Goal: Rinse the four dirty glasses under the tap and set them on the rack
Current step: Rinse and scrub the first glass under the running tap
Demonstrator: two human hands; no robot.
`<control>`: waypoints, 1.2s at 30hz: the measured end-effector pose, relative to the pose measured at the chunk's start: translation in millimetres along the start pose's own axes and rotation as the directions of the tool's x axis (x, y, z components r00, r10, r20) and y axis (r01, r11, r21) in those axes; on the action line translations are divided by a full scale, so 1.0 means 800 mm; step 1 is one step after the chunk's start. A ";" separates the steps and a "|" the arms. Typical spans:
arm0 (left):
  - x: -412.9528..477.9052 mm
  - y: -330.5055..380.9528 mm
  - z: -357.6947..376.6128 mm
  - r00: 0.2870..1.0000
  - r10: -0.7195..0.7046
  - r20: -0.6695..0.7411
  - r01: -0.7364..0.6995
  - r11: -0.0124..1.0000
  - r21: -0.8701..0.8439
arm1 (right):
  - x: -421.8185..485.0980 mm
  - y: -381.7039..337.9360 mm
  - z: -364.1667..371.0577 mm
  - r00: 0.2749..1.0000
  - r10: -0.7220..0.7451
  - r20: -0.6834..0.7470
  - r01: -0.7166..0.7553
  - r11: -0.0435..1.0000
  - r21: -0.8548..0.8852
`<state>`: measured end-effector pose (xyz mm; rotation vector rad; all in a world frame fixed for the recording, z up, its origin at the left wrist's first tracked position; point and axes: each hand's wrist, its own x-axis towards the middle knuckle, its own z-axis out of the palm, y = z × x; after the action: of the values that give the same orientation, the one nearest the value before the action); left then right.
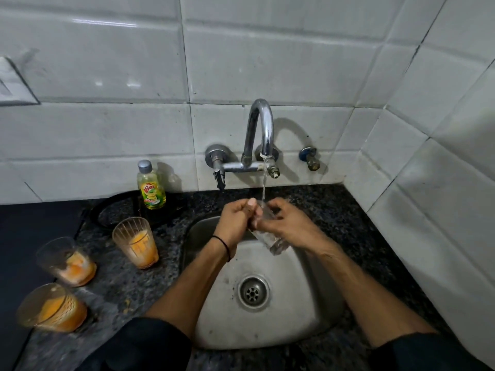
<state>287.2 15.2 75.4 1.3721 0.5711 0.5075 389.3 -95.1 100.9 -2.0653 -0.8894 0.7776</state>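
Right grip (284,223) is curling round the clear glass (274,242), left grip (235,219) is closing on its rim. Both are narrow, holding it tilted over the steel sink (294,303) w/ mouth up under the water stream (263,183) running from the tap (261,129). On the granite table (361,236), left of the sink, 3 more w/ orange residue are standing: near glass (51,307), mid glass (68,261), far glass (136,242). Vim bottle (151,186) is sitting by the wall behind them.

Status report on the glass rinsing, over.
Grip: left hand and right hand both hold one clear glass under the running tap. Three orange-stained glasses wait on the counter. No rack in view.
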 end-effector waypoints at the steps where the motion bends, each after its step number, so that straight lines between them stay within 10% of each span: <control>1: 0.002 0.001 0.002 0.996 0.059 0.069 -0.065 0.994 0.089 | -0.001 0.001 0.001 0.999 0.011 0.031 -0.010 1.000 -0.020; 4: 0.003 0.011 0.007 0.967 0.169 0.188 -0.212 0.949 0.235 | -0.003 0.005 0.006 0.999 -0.038 -0.028 0.039 0.999 0.034; 10: 0.009 0.015 0.004 0.996 0.077 0.040 -0.070 0.987 -0.141 | 0.002 0.007 0.018 0.977 -0.154 -0.146 0.174 0.976 0.134; 13: 0.023 0.019 -0.009 0.974 0.005 -0.226 -0.049 0.981 -0.190 | 0.006 0.013 0.019 0.965 -0.142 -0.222 0.182 0.969 0.168; 17: 0.054 0.023 -0.038 0.759 0.140 -0.636 -0.004 0.977 0.211 | 0.005 0.016 0.014 0.949 -0.200 -0.245 0.220 0.974 0.056; 23: 0.081 0.037 -0.047 0.895 0.280 -0.348 0.162 0.521 0.838 | 0.024 0.014 0.022 0.932 -0.262 -0.249 0.283 0.958 0.051; 36: 0.098 0.043 -0.043 0.916 0.379 -0.129 0.130 0.024 0.991 | 0.035 0.006 0.020 0.911 -0.316 -0.264 0.334 0.942 0.023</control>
<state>324.8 95.8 99.7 2.8342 1.2946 0.4948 395.2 -69.1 81.9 -1.8402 -1.0090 0.3454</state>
